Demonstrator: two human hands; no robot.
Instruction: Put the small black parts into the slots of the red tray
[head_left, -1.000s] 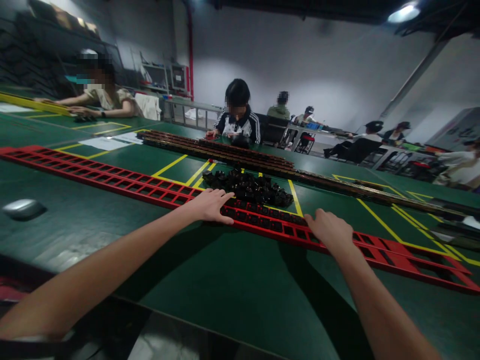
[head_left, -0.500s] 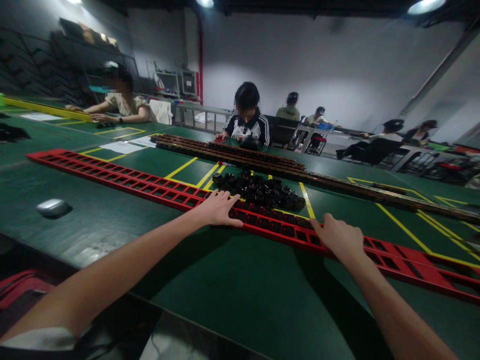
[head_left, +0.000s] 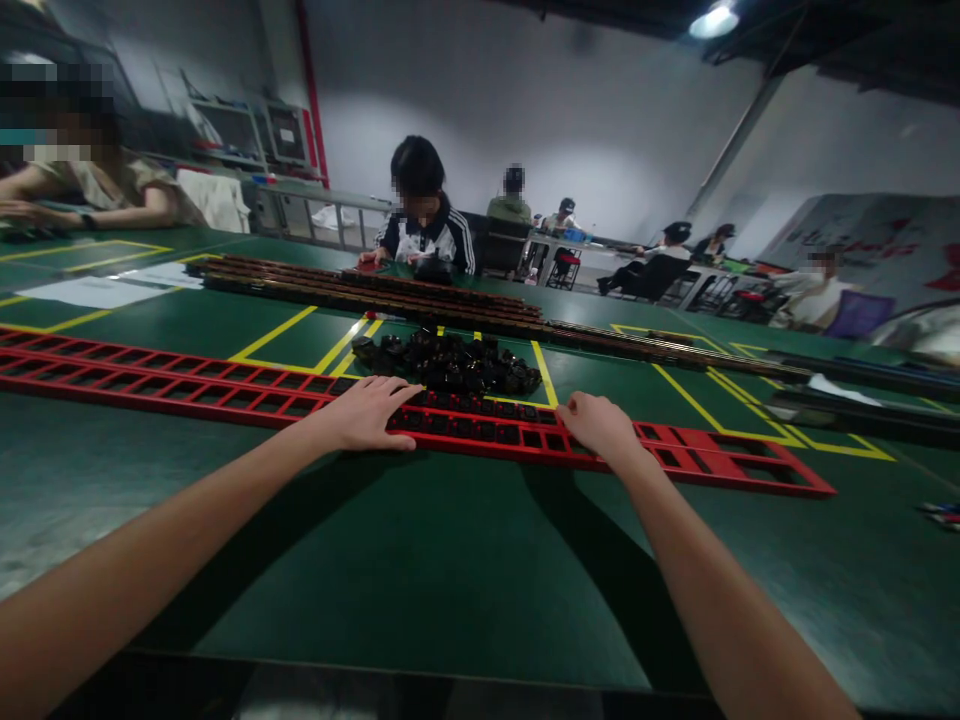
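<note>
the left grip (head_left: pixel 371 412) is spread wide, thumb well apart from the fingers, over a red frame (head_left: pixel 450 443); the right grip (head_left: pixel 600 425) is partly curled at the frame's far edge, and whether it pinches anything i cannot tell. the frame lies flat on the table (head_left: pixel 450 570), its long axis running left to right past both grips. black blocks (head_left: pixel 457 362) are heaped just beyond the left grip.
</note>
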